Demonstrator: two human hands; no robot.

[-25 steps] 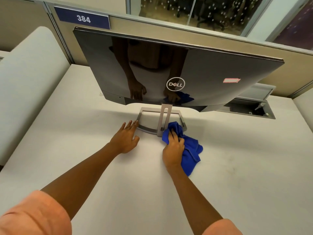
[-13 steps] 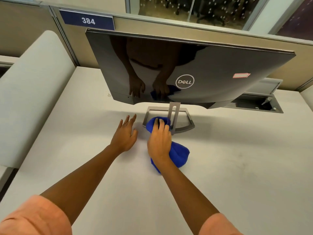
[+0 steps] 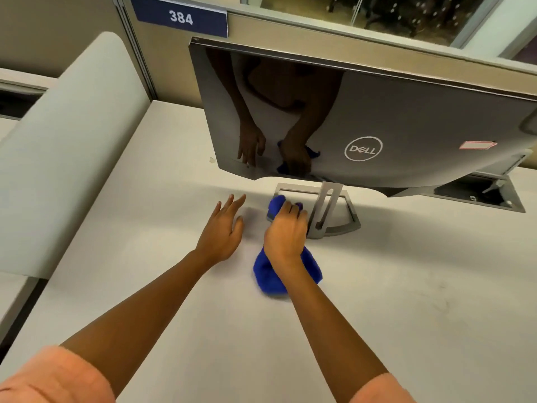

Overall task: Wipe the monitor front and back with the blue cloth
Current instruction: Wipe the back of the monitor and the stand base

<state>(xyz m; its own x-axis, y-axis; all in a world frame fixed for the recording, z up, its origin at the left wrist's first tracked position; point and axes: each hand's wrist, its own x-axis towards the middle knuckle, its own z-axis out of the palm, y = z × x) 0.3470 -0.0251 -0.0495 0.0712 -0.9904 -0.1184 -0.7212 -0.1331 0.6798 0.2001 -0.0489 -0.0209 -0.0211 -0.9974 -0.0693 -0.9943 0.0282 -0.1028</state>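
Right hand slid blue cloth leftward along stand.

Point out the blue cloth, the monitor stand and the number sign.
blue cloth point(image 3: 271, 274): head view, bunched tail below the right wrist.
monitor stand point(image 3: 327, 200): head view, upright metal neck.
number sign point(image 3: 180, 17): head view, the digits 384.

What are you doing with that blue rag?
A person is cleaning a monitor on a desk. The right hand grips the blue cloth and presses it on the left side of the stand. The left hand lies open on the desk beside it. We see the monitor's glossy back.
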